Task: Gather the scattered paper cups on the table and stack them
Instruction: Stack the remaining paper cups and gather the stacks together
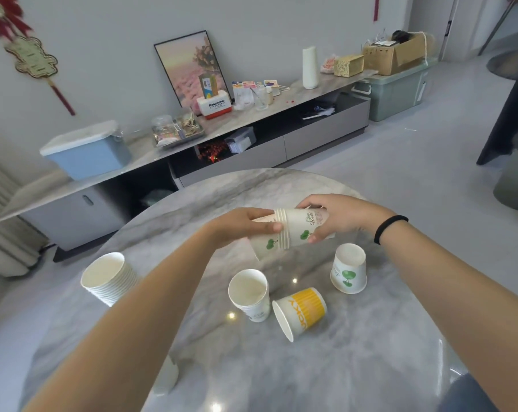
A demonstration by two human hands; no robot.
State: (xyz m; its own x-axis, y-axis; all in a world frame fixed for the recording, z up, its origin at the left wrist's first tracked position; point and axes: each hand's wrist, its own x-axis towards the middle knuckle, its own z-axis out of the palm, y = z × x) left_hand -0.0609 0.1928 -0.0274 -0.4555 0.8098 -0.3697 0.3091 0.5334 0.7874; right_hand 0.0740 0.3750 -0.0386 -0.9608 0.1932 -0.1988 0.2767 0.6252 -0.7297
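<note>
STATE: left hand (240, 226) grips one cup (263, 246), right hand (338, 215) grips a nested stack (302, 226), both held sideways above the table (370, 367) | LOOSE: tall stack (109, 278), upright cup (249, 292), yellow cup (302, 310) on its side, upturned cup (348, 269) | RISK: rims may meet crooked and jam or crumple; the yellow cup could roll if nudged.

A round grey marble table (356, 367) carries a cup stack (110, 279) and three loose cups (301, 312).
</note>
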